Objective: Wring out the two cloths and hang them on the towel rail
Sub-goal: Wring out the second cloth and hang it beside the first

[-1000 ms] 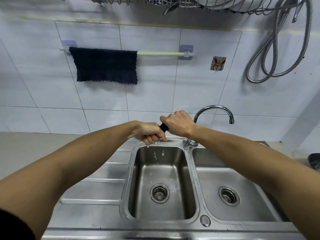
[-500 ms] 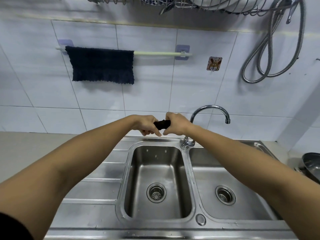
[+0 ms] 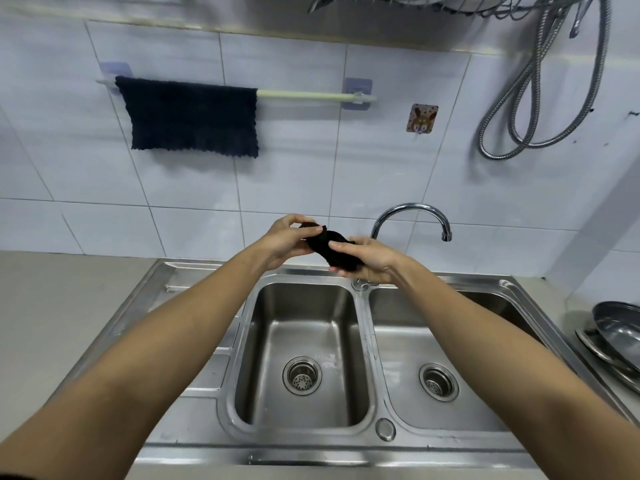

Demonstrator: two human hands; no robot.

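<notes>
Head view: we hold the bunched cloth (image 3: 333, 249) above the sink's (image 3: 360, 344) far rim, left hand (image 3: 287, 241) pinching its far-left corner, right hand (image 3: 367, 259) clasping the bulk. We should find two corners, shake it flat, then drape it evenly over the bare right stretch of towel rail (image 3: 304, 95), beside the hung cloth (image 3: 190, 117)

Shiny steel sink (image 3: 360, 455), glossy wall tiles (image 3: 298, 188), matt fuzzy dk cloth (image 3: 194, 119)

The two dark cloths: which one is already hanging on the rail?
The flat cloth on the rail's left part; the other cloth is bunched between both hands.
</notes>
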